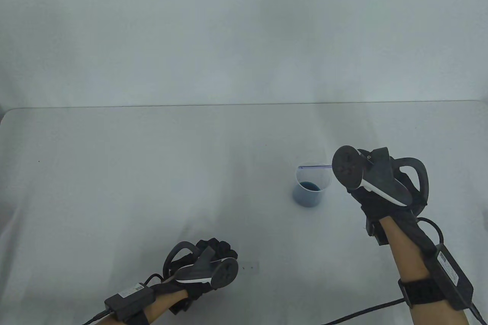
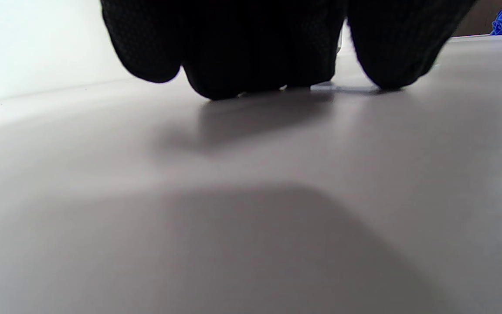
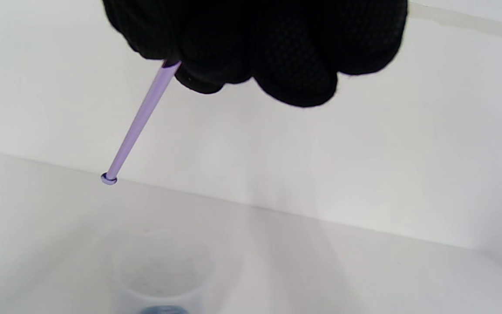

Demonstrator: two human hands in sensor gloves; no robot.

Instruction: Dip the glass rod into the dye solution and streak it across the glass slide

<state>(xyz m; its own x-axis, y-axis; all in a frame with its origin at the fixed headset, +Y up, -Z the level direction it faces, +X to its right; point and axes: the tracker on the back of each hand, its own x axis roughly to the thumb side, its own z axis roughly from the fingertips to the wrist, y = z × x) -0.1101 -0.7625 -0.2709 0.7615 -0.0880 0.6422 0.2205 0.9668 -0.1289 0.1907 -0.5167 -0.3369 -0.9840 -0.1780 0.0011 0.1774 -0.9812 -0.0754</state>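
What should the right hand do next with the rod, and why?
Probably tip the rod down into the cup. The right hand holds it above the rim, its tip well clear of the blue dye.

Both hands wear black mesh-textured gloves: the left hand (image 1: 213, 260) and the right hand (image 1: 381, 191). The glass rod (image 3: 140, 117) looks pale lilac. The clear cup (image 1: 310, 186) holds blue dye over a pale grey-white counter (image 1: 152, 172).
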